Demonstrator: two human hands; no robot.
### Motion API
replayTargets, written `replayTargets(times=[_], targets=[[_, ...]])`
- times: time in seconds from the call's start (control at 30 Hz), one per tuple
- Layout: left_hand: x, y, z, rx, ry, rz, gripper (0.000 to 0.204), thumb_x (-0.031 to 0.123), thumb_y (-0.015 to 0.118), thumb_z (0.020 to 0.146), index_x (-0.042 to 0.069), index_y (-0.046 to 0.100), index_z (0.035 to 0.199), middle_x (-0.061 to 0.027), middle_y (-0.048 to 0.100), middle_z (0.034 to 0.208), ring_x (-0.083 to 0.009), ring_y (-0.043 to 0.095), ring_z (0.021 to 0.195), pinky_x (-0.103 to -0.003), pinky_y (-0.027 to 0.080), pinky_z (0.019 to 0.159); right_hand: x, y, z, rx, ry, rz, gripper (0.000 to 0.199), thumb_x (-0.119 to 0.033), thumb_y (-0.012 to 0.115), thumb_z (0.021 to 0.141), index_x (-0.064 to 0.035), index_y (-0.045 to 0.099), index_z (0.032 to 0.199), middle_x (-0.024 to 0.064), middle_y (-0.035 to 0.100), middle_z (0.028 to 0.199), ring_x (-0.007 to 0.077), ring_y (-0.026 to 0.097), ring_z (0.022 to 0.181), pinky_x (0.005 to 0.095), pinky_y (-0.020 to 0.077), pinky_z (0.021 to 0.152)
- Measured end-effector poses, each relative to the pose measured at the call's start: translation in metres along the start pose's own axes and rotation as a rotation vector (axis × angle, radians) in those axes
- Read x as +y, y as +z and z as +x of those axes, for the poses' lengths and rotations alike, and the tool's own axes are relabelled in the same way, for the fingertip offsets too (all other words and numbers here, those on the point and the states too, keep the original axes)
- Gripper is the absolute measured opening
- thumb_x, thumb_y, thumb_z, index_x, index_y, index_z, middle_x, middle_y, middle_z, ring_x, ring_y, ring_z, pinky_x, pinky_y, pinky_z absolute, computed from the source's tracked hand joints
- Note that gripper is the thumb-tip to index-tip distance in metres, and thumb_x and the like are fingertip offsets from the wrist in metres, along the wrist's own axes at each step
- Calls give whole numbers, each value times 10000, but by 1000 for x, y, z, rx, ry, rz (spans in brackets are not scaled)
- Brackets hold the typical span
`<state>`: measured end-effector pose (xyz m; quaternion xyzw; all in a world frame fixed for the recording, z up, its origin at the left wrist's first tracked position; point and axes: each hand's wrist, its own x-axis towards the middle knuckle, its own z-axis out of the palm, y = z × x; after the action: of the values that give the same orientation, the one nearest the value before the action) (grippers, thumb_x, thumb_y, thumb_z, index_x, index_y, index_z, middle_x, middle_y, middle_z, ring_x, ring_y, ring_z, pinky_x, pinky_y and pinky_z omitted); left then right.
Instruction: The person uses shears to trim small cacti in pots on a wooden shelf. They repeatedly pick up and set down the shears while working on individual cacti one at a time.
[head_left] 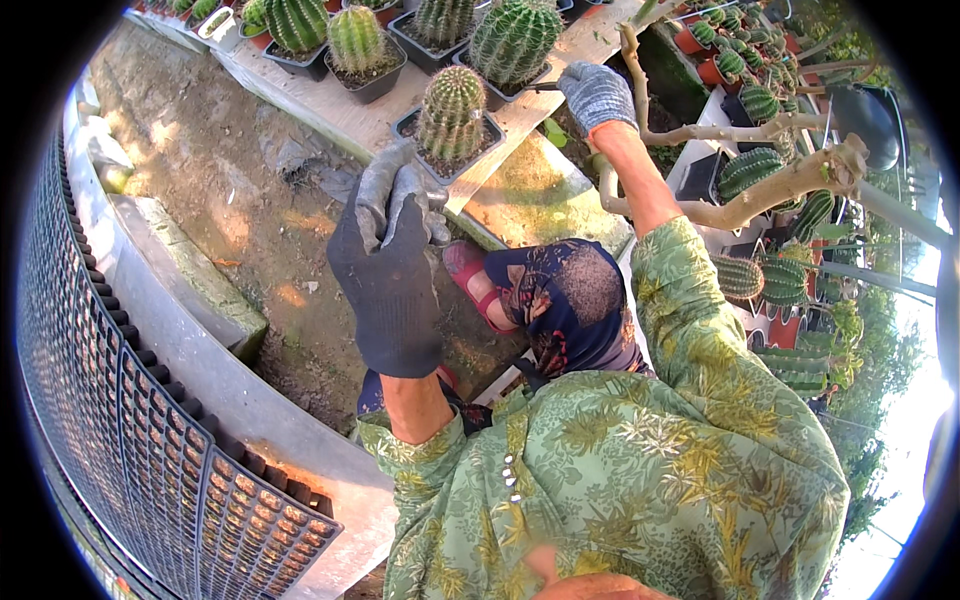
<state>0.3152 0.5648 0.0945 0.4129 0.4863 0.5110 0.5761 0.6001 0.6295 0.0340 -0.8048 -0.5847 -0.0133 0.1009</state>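
My left hand [388,255], in a dark glove with grey-coated fingers, is closed just in front of a square black pot [455,172]. Its fingers curl inward, and what they hold, if anything, is hidden. In that pot stands a round, spiny cactus [451,112] with a brownish-green body. My right hand [598,97], in a grey knitted glove, is closed beyond the pot to the right. A thin dark stick-like thing [545,87] sticks out from its left side, close to a larger green cactus [515,40] in another pot.
More potted cacti [357,42] line the wooden plank [300,105]. Bare branches [780,195] cross beside my right arm, with further cacti [750,172] behind them. A stack of black mesh trays [150,400] leans at the left. A concrete block [190,275] lies on the soil.
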Motion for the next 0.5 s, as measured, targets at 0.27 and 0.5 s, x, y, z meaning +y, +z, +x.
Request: replayTargets(times=[0.27,0.5], targets=[[-2,-3,0,10,79,63,260,90,543,847,-32,575,1075,-72,605,780,-98,554,664,-203,406,532,-18,-3,4,-37,-3,-32,201,-196,517,788,-61,630,886,177,617,895,349,585,869,427,464,760],[-3,-5,0,-7,82,64,261,90,544,846,-33,577,1073,-67,601,790,-96,557,674,-205,403,536,-21,11,8,-35,-24,-108,180,-145,515,779,-65,640,882,184,620,888,353,593,860,432,474,741]])
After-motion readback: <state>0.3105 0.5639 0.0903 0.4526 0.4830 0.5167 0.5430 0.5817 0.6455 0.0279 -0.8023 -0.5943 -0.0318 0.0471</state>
